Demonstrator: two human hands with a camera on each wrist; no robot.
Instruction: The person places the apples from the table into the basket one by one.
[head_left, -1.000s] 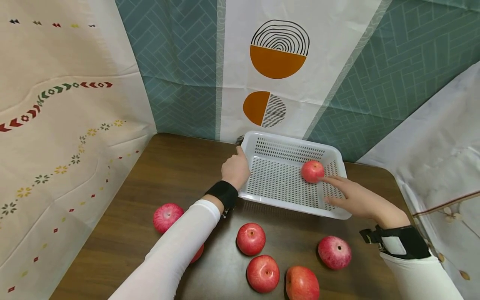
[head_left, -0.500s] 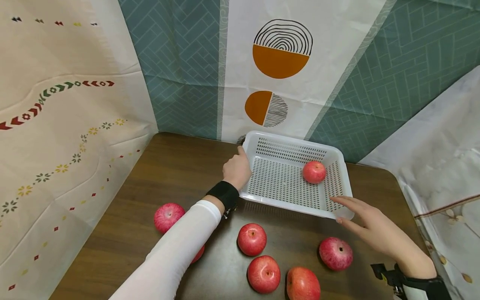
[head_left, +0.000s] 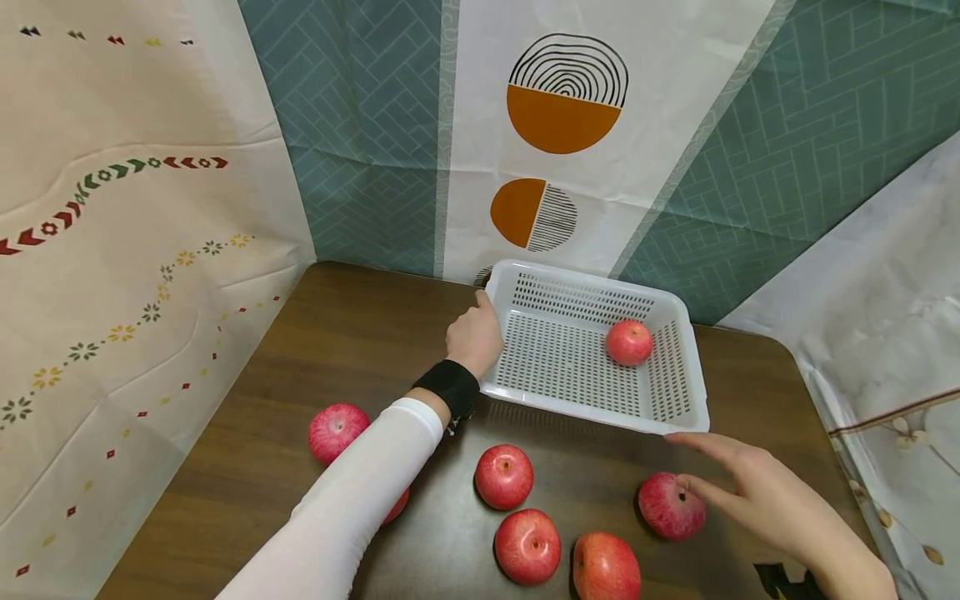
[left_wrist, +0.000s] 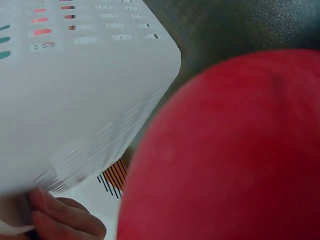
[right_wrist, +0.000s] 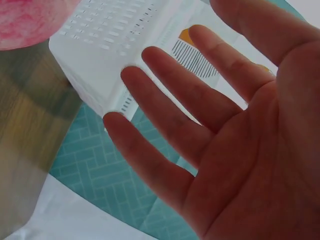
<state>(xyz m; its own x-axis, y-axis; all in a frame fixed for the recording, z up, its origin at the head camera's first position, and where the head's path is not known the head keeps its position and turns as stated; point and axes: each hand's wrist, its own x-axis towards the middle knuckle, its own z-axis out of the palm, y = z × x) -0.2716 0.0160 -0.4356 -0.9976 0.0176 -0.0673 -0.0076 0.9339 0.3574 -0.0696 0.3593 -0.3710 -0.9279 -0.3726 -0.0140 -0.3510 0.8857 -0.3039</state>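
In the head view, a white perforated plastic basket (head_left: 555, 358) stands at the back of the table with one red apple (head_left: 628, 342) inside, towards its right end. My left hand (head_left: 475, 340) grips the basket's left rim; the left wrist view shows its fingers (left_wrist: 65, 217) curled at the rim. My right hand (head_left: 757, 492) holds nothing, fingers extended and spread in the right wrist view. It hovers just right of a dark pinkish-red apple (head_left: 667, 508), its thumb overlapping that apple in the head view; contact cannot be told.
Red apples lie in front of the basket: one (head_left: 504, 477) in the middle, one (head_left: 527, 547) nearer, and one (head_left: 606, 568) at the bottom edge. A pink apple (head_left: 337, 433) lies left, and another is mostly hidden under the left forearm. Patterned cloths (head_left: 360, 150) hang behind the table.
My right hand has drawn back from over the basket's right end, near the apple inside, to beside the front-right apple. The left hand has stayed on the rim.
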